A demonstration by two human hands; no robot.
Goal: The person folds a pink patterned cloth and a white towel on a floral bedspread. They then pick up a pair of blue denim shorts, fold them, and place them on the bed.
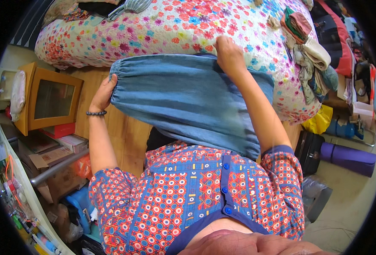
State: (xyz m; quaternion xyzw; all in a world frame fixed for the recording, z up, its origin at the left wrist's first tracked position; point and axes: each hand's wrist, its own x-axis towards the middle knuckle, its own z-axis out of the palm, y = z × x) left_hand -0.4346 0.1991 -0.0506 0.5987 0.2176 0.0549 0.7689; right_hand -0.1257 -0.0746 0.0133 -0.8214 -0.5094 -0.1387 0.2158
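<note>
A pair of blue denim trousers (175, 91) is stretched out sideways between my body and the bed, with a gathered elastic end at the left. My left hand (104, 91), a dark bead bracelet at its wrist, grips that gathered end with the thumb on top. Over the far edge of the cloth, against the side of the bed, is my right hand (230, 56). Its fingers are curled closed, and what they hold, if anything, is hidden. The right forearm crosses above the right part of the trousers, which is creased.
Beyond lies a bed with a flowered cover (154, 32). Clothes (309, 55) are heaped on its right side. A wooden cabinet (54, 97) and cardboard boxes (54, 155) stand left. A purple rolled mat (348, 158), a black case (309, 152) and a yellow bag (319, 120) are right.
</note>
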